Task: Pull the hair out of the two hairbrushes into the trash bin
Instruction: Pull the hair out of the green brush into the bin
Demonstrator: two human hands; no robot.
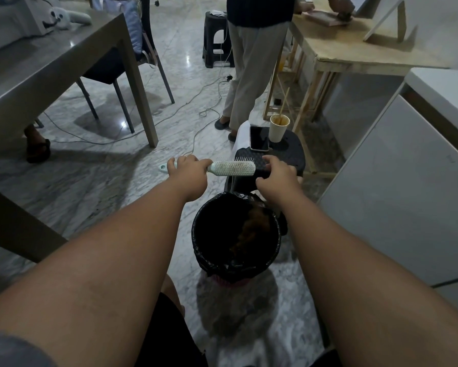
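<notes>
My left hand (189,172) is closed around the handle of a white hairbrush (233,168) and holds it level above the floor, bristles up, with pale strands among them. My right hand (275,177) is at the brush's far tip with its fingers curled down; what they grip is hidden. Dark bristles of what looks like a black hairbrush (245,158) show just behind the white one, on the black stool (292,149). Below my hands stands the trash bin (204,250), lined with a black bag, with a clump of brown hair (251,231) inside.
On the stool are a phone (258,139) and a paper cup (278,128). A person (254,62) stands beyond it beside a wooden table (355,51). A grey table (50,64) and chair are on the left, cables run across the marble floor, and a white cabinet (397,194) is on the right.
</notes>
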